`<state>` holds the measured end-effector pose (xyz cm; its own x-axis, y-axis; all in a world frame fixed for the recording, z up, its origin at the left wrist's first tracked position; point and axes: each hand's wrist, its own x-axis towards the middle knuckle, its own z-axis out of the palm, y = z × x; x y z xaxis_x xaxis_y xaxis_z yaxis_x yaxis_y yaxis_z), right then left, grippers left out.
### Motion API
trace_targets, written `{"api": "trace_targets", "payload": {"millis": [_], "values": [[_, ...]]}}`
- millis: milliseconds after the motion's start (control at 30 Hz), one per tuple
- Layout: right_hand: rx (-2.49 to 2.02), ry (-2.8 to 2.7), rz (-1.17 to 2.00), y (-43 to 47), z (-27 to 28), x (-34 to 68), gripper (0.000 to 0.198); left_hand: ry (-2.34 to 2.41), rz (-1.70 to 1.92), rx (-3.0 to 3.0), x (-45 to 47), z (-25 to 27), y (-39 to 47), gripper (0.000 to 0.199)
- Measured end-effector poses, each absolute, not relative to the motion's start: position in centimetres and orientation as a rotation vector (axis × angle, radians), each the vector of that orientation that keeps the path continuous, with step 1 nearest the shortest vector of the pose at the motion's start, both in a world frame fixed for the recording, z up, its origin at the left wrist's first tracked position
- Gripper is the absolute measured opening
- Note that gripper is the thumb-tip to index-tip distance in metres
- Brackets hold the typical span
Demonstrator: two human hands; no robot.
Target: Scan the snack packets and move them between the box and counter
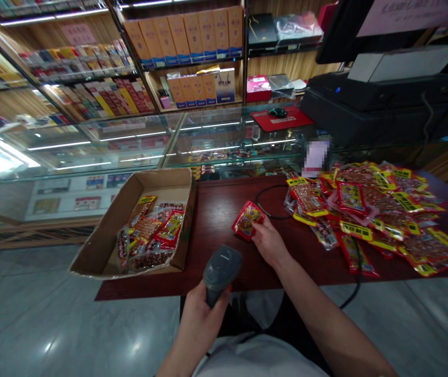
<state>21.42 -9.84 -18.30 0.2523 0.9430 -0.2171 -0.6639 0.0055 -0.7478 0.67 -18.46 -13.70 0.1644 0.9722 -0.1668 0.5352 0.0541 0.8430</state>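
My left hand (204,314) is wrapped round the handle of a dark grey barcode scanner (222,267), held upright near the table's front edge. Between the fingers and thumb of my right hand (266,240) is a red snack packet (247,220) with a yellowish printed front, just over the dark red table (218,207). To the left, an open cardboard box (190,209) contains several snack packets (149,233). A large heap of red and yellow snack packets (369,199) covers the table's right side.
A black cable (359,272) runs across the heap and off the front edge. Behind the table stands a glass display counter (208,136) with a red mouse pad (274,121) and a mouse (277,112). Dark equipment and a monitor (339,31) rise at the right.
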Motion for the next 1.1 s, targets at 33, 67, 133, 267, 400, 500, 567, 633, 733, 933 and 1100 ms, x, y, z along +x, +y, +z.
{"api": "trace_targets", "payload": {"millis": [33,67,133,267,400,500,567,633,733,933,1100], "values": [[-0.9,-0.365,1.315,-9.9,-18.3,21.6,0.04,1.485,0.655,1.575,0.6,-13.7,-18.5,0.022],[-0.917,-0.325,1.316,-9.9,-18.1,21.7,0.039,1.485,0.661,1.546,0.5,-13.8,-18.5,0.023],[-0.917,-0.271,1.317,-9.4,-17.2,21.4,0.035,1.482,0.672,1.476,0.2,-13.9,-18.6,0.025],[-0.708,-0.471,1.434,-6.9,-12.0,17.6,0.025,1.523,0.705,1.396,-0.6,-14.1,-18.7,0.029],[-0.593,-0.886,1.68,-3.2,-7.2,12.7,0.046,1.537,0.727,1.389,-1.2,-14.0,-18.6,0.033],[-0.934,-1.153,1.372,-1.6,-7.4,14.0,0.051,1.529,0.727,1.389,-1.6,-14.1,-18.4,0.038],[-1.234,-1.348,0.906,-1.8,-8.8,18.0,0.048,1.54,0.731,1.392,-1.8,-14.1,-18.3,0.039],[-1.596,-1.469,0.408,-2.8,-10.3,23.4,0.044,1.554,0.739,1.398,-1.8,-14.0,-18.3,0.039],[-2.154,-1.399,-0.1,-4.6,-11.6,31.2,0.045,1.547,0.738,1.401,-1.4,-13.9,-18.1,0.041],[-2.56,-1.403,-0.156,-6.8,-12.6,36.2,0.039,1.474,0.699,1.433,-0.1,-13.9,-18.2,0.039],[-2.351,-1.445,-0.201,-8.0,-13.3,34.6,0.061,1.471,0.695,1.471,0.1,-13.8,-18.4,0.036]]}}
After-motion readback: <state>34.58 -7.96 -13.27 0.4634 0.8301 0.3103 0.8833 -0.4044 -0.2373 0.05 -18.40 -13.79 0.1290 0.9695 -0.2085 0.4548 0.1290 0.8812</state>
